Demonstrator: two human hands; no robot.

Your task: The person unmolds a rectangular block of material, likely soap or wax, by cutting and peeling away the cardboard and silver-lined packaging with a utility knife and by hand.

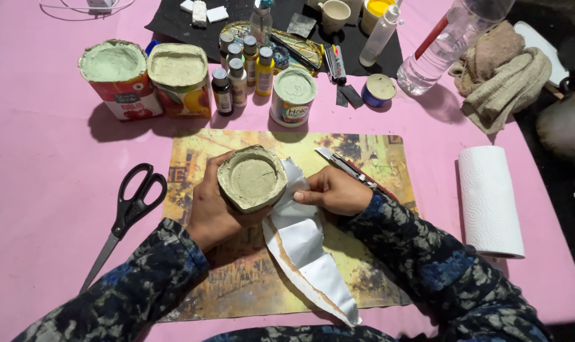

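Grey-green cast pot [252, 177], rough and thick-walled with a hollow centre, sits cupped in the left hand [214, 206], whose fingers wrap its side to steady it over the middle of the printed placemat [363, 152]. The right hand [335, 190] pinches the silver-lined carton skin [300, 247] just beside the pot, finger and thumb closed on its edge, so the peeled strip trails away toward the placemat's near edge; the grip looks meant to draw the lining off the hardened shape. A utility knife [344, 166] lies touching the back of the right hand, within reach. Black-handled scissors [132, 206] rest on the pink tablecloth [40, 190] off the placemat's left edge. Along the far side of the table stand two filled juice cartons [148, 79] and a filled tin [293, 95], their tops level with the same pale mix, apparently left to set, with small paint bottles [243, 73] between them. A paper towel roll [490, 199] lies near the right edge.
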